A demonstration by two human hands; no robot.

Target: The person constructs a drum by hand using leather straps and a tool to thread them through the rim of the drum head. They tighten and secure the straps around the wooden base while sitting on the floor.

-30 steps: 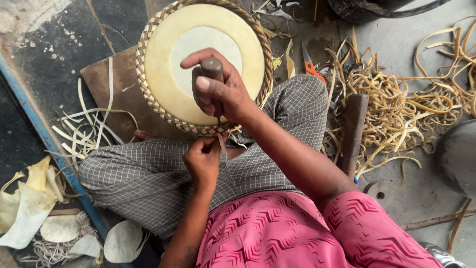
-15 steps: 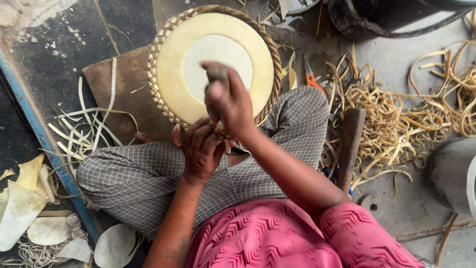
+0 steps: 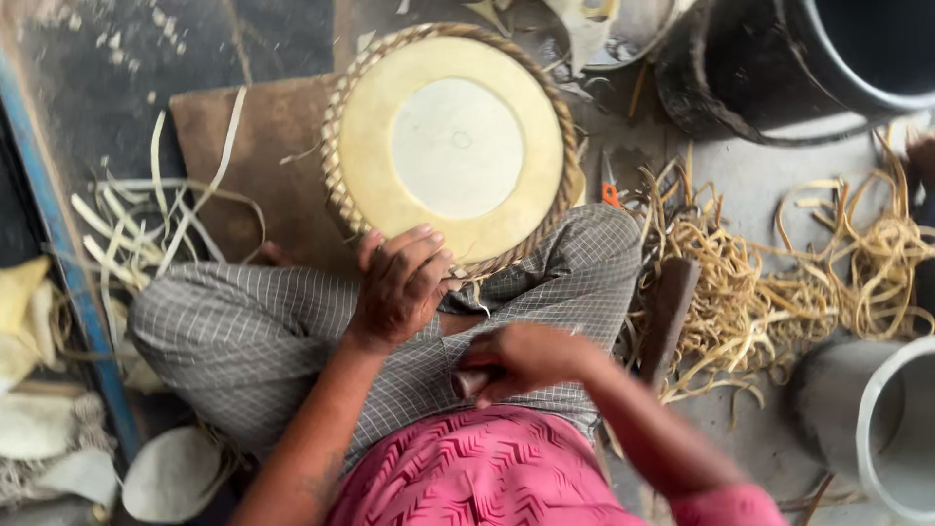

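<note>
At the far left, at 9 o'clock, a blue strip (image 3: 60, 263) runs down the floor, with pale yellowish scraps (image 3: 24, 321) beside it and further pale offcuts (image 3: 170, 474) at 7 o'clock. Loose flat cane strips (image 3: 146, 229) lie spread over the dark floor next to a brown board (image 3: 263, 166). The round drum (image 3: 450, 146) sits at 12 o'clock, partly on that board and against the person's crossed legs in grey checked cloth (image 3: 243, 341); its pale skin has a lighter centre disc and a woven cane rim. The left hand (image 3: 401, 287) rests at the drum's lower edge, at its 6 o'clock, fingers curled over the woven rim and touching it, partly closed but not clamped around anything separate. Just to the right and nearer the body, the right hand (image 3: 526, 362) is drawn into a fist over the lap, closed around a short dark wooden tool (image 3: 474, 380), of which only the stub end shows; its working end cannot be made out. Right of the knee, a dark wooden block (image 3: 667, 312) lies on the floor at 3 o'clock, just beside a tangled heap of cane shavings (image 3: 779, 282). A small orange-handled tool (image 3: 609, 190) lies near the drum's right edge. A large black tub (image 3: 779, 68) stands at 1 o'clock, and a grey bucket (image 3: 877, 429) at 4 o'clock.
</note>
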